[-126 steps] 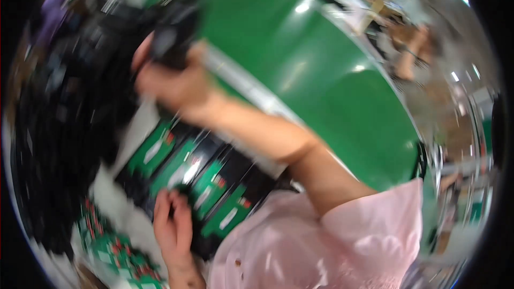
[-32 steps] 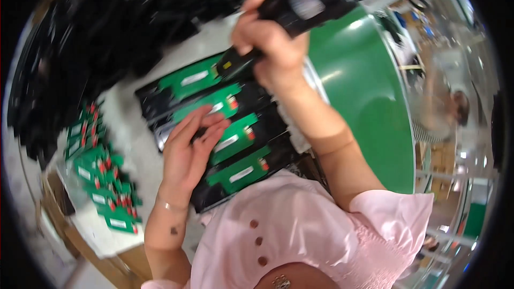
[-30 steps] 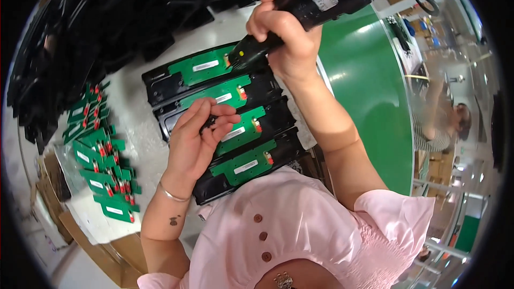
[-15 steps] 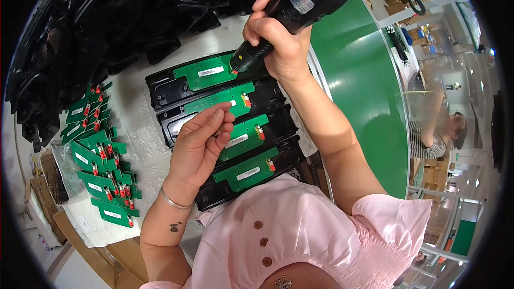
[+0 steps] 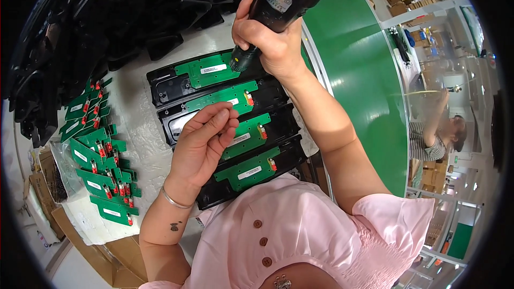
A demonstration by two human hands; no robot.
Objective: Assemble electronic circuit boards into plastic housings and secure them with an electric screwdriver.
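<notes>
My right hand is wrapped round a black corded electric screwdriver. The tool slants down, its tip over the right part of the farthest green circuit board. That board lies in a long black plastic housing; the tip's exact contact point is hidden. Several such housings lie in a row toward me, each with a green board bearing a white label and, on the nearer ones, a red-and-white connector. My left hand hovers over the middle housings, fingertips pinched together; whatever they hold is too small to make out.
Loose green boards with red connectors lie stacked at the left. A heap of black plastic parts fills the far side. Cardboard is at the lower left. Right of the table is a green surface; another person is beyond.
My right hand and the screwdriver have shifted slightly left, the tool now standing a little more upright. My left hand has moved slightly right, still pinched.
</notes>
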